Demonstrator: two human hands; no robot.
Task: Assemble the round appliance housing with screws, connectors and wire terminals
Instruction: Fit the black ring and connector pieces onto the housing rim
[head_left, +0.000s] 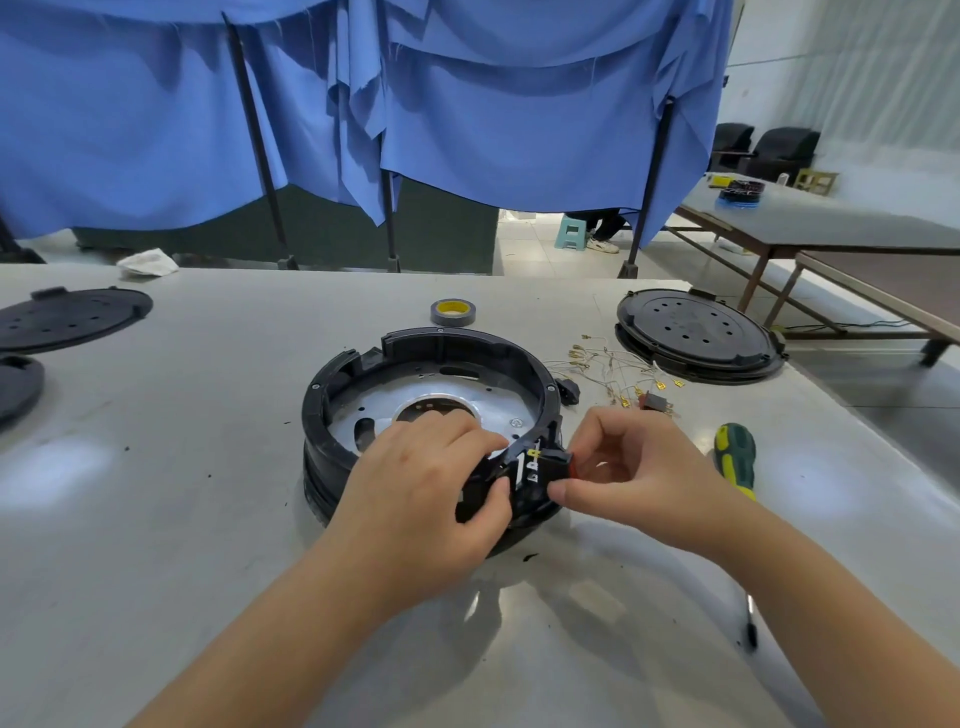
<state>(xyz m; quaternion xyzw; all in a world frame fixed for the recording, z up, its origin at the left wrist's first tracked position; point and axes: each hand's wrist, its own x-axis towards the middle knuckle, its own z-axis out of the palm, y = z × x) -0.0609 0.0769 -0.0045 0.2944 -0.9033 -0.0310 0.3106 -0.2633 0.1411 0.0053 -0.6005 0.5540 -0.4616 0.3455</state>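
1. Our left hand (426, 483) braces the housing (431, 415) at mid-counter, its grip pinching the near rim to steady it.
2. Our right hand (634, 467) pinches a black switch (556, 462) against that rim, apparently seating it.
3. Loose wires (608, 369) and screwdriver (735, 457) wait right, within reach.

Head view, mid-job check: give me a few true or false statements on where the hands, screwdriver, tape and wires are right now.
1. Both hands work at the near rim of the round housing. True: left hand and right hand meet there.
2. The screwdriver is in the right hand. False: it lies on the table, right of that hand.
3. The tape roll sits behind the housing. True.
4. The loose wires lie inside the housing. False: they lie outside it, to its right.
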